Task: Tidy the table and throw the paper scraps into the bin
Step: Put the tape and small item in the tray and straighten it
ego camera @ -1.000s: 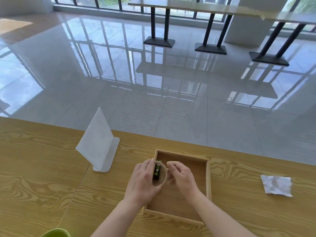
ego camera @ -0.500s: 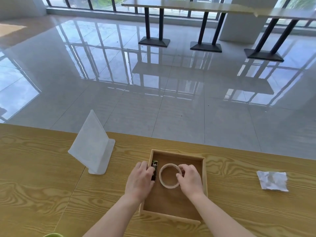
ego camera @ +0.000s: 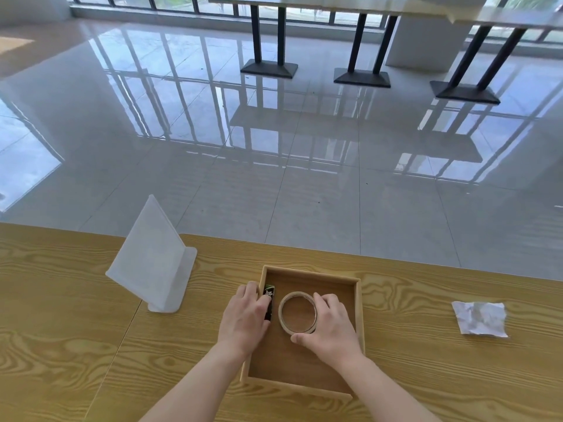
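Note:
A square wooden tray (ego camera: 359,303) sits on the wooden table (ego camera: 61,330) in front of me. Inside it a roll of clear tape (ego camera: 297,312) lies flat, and my right hand (ego camera: 330,325) curls its fingers and thumb around the roll's right side. A small black and green block (ego camera: 269,295) lies along the tray's left wall. My left hand (ego camera: 243,318) covers the block's near end with its fingers. A crumpled white paper scrap (ego camera: 479,318) lies on the table far to the right of the tray, apart from both hands.
A white plastic sign stand (ego camera: 152,260) stands on the table left of the tray. The table's far edge runs just beyond the tray, with shiny tiled floor and black table legs (ego camera: 268,35) behind it.
The tape roll went from upright in my left hand to lying flat in the tray. The black block now lies by the tray's left wall. The view shifted slightly.

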Motion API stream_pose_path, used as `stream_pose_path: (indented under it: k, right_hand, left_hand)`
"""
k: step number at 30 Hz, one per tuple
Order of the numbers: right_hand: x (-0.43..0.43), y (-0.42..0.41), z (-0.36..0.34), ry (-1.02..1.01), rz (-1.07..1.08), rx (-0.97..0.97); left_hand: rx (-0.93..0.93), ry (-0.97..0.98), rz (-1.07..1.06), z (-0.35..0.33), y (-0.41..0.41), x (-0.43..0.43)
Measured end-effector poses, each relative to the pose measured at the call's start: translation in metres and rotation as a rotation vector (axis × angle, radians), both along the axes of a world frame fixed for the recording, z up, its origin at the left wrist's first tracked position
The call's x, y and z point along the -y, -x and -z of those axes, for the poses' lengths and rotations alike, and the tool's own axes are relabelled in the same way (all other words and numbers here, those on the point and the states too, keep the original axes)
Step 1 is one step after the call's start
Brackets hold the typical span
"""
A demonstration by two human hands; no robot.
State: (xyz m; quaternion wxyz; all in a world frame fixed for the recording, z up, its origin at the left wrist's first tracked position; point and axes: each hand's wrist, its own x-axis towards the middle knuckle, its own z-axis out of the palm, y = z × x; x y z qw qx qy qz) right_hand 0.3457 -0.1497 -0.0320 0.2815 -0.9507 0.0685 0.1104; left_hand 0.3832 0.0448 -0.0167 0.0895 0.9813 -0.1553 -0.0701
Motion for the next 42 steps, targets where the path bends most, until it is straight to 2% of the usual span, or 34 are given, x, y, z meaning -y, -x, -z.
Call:
stream_pose_path:
  k: [6,23,42]
  right_hand:
    - [-0.004,-0.001,0.004,0.083,-0.055,0.022]
    - [-0.016,-0.023,0.004,0.088,-0.001,0.064]
    - [-0.020,-0.030,0.005,0.078,0.022,0.094]
  left_hand:
    - [0.007,-0.007,0.000,0.003,-0.002,-0.001]
    - [0.031,-0.040,-0.006,0.007,-0.021,0.004]
    - [-0.052,0.058,-0.057,0.013,-0.020,0.004]
